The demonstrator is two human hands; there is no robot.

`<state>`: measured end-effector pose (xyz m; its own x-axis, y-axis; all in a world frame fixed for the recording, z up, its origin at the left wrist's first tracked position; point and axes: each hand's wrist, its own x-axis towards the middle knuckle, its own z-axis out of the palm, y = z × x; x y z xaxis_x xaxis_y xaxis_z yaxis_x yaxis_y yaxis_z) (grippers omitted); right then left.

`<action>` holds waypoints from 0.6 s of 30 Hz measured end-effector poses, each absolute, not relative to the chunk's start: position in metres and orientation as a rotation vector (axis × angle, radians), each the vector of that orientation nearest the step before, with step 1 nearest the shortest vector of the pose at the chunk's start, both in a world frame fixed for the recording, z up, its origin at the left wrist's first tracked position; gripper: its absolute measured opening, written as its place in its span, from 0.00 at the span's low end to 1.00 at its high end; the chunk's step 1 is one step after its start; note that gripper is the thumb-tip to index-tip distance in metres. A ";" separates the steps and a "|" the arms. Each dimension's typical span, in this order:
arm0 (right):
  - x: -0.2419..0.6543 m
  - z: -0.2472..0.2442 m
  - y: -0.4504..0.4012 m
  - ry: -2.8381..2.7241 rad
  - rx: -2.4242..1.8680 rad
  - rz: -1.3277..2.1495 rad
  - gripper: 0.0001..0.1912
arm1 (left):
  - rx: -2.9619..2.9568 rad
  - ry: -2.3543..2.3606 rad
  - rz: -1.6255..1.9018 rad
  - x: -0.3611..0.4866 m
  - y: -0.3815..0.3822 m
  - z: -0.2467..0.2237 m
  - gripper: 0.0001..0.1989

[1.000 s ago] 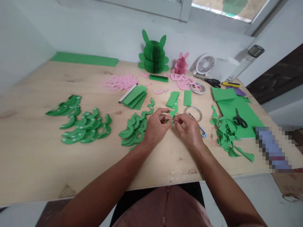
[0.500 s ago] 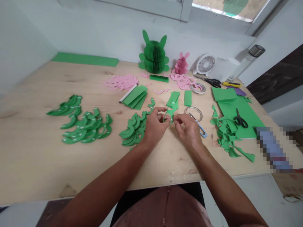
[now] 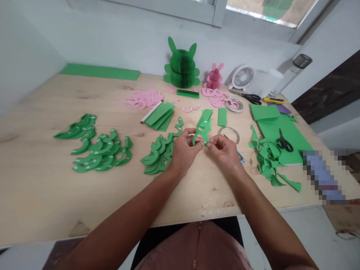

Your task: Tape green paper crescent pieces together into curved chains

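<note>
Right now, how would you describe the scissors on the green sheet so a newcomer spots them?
At the right end of the table lies a large green sheet. The scissors rest on it, black handles beside a heap of green scraps. The other scissors, near the white fan, lie on bare wood.

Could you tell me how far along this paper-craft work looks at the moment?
A green honeycomb paper rabbit and a small pink one stand finished. The left hand and right hand pinch a green paper piece. Piles of green crescents and pink crescents remain unassembled.
</note>
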<state>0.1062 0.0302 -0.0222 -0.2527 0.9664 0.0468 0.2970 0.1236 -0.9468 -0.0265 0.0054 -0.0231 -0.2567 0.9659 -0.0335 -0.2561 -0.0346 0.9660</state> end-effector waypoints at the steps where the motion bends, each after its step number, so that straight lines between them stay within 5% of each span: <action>1: 0.106 -0.023 0.031 -1.646 -1.243 1.181 0.07 | 0.876 1.185 1.509 -0.026 0.005 -0.023 0.17; 18: 0.103 -0.021 0.029 -1.576 -1.251 1.257 0.05 | 0.918 1.209 1.504 -0.026 0.004 -0.021 0.13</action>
<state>0.1031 0.0290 -0.0207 -0.2405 0.9705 -0.0182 0.2338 0.0397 -0.9715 -0.0260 0.0041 -0.0207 -0.2527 0.9675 -0.0130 -0.2206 -0.0445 0.9744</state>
